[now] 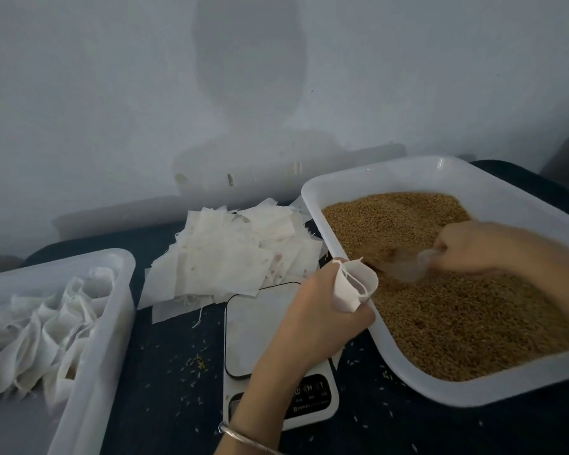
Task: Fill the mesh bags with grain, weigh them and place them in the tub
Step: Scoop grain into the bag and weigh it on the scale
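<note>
Head view: grain [440,310] in tray [368,178].

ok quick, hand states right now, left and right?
Left hand: grips an open mesh bag at the edge of the grain tray.
Right hand: grips a clear scoop, dug into the grain.

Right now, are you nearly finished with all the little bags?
Not nearly. Some filled white mesh bags already sit in the translucent plastic tub. My left hand holds one open bag; my right hand scoops brown grain. A heap of flat empty bags waits.
</note>
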Available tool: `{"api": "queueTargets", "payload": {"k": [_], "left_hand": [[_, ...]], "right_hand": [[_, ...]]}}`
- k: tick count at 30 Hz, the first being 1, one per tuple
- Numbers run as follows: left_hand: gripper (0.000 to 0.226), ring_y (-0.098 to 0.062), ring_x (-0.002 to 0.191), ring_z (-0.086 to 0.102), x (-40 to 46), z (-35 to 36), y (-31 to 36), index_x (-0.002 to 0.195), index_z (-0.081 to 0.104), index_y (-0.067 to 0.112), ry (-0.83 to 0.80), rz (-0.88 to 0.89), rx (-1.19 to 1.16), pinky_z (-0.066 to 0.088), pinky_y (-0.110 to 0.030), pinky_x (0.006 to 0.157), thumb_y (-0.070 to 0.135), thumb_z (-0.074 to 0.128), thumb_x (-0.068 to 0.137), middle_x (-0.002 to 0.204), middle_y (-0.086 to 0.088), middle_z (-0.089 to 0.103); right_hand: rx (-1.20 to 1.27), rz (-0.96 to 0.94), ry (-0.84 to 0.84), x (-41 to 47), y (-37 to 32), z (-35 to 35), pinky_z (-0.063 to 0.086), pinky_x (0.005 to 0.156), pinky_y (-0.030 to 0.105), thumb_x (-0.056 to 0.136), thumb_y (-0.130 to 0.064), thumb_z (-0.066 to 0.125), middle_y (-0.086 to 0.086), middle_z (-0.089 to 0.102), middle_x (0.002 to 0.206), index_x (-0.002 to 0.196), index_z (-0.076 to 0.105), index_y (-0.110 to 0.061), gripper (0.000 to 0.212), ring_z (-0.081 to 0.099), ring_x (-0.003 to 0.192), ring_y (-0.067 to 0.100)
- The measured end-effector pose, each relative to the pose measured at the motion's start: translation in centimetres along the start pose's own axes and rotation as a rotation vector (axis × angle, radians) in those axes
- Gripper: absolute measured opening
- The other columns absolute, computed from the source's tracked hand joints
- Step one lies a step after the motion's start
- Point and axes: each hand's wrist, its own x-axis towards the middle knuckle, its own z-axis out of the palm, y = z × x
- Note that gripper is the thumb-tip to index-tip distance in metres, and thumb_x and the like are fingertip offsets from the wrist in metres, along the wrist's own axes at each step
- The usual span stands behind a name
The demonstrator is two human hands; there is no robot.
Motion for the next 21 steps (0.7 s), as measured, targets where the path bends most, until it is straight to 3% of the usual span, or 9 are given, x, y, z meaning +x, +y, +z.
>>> {"api": "queueTargets", "payload": {"k": [5, 9, 13, 17, 21], "left_hand": [[0.018, -0.001, 0.058, 0.05, -0.3, 0.3, -0.1, 0.08, 0.052, 0.029, 0.021, -0.021, -0.043, 0.038, -0.013, 0.05, 0.017, 0.065, 0.077, 0.073, 0.014, 0.052], [0.015, -0.003, 0.061, 0.051, -0.4, 0.5, -0.1, 0.084, 0.055, 0.025, 0.035, -0.028, -0.065, 0.04, -0.016, 0.052, 0.017, 0.065, 0.076, 0.075, 0.011, 0.053], [0.017, -0.004, 0.064, 0.053, -0.6, 0.4, 0.1, 0.089, 0.056, 0.021, 0.044, -0.029, -0.082, 0.042, -0.016, 0.053, 0.015, 0.066, 0.077, 0.078, 0.009, 0.056], [0.02, -0.004, 0.068, 0.057, -0.9, -0.1, 0.2, 0.092, 0.059, 0.017, 0.141, -0.02, -0.099, 0.045, -0.017, 0.057, 0.015, 0.071, 0.076, 0.083, 0.001, 0.063], [0.024, 0.003, 0.067, 0.054, -1.4, -1.0, -0.3, 0.089, 0.055, 0.022, 0.229, -0.011, -0.073, 0.044, -0.012, 0.055, 0.011, 0.068, 0.072, 0.086, 0.012, 0.058]], "right_hand": [[0.016, -0.021, 0.103, 2.2, -1.6, 3.1, 0.053, 0.072, 0.027, 0.099, -0.044, 0.039, 0.0, 0.064, 0.087, 0.09, 0.058, -0.016, 0.036, 0.06, 0.074, 0.01], [0.09, -0.058, 0.172, 0.9, -0.3, 3.2, 0.047, 0.06, 0.021, 0.098, -0.04, 0.045, -0.003, 0.06, 0.082, 0.085, 0.052, -0.021, 0.023, 0.059, 0.071, 0.009], [0.255, -0.077, 0.26, -1.4, 1.1, 3.1, 0.044, 0.057, 0.022, 0.094, -0.035, 0.054, -0.001, 0.062, 0.081, 0.087, 0.053, -0.023, 0.013, 0.061, 0.071, 0.014], [0.42, -0.129, 0.332, -3.1, 1.6, 3.4, 0.046, 0.063, 0.025, 0.089, -0.041, 0.059, -0.003, 0.065, 0.085, 0.095, 0.061, -0.02, 0.022, 0.061, 0.075, 0.011], [0.369, -0.218, 0.411, -4.8, 1.3, 3.0, 0.038, 0.051, 0.017, 0.08, -0.05, 0.06, -0.004, 0.065, 0.07, 0.091, 0.067, -0.022, 0.031, 0.057, 0.056, 0.008]]}}
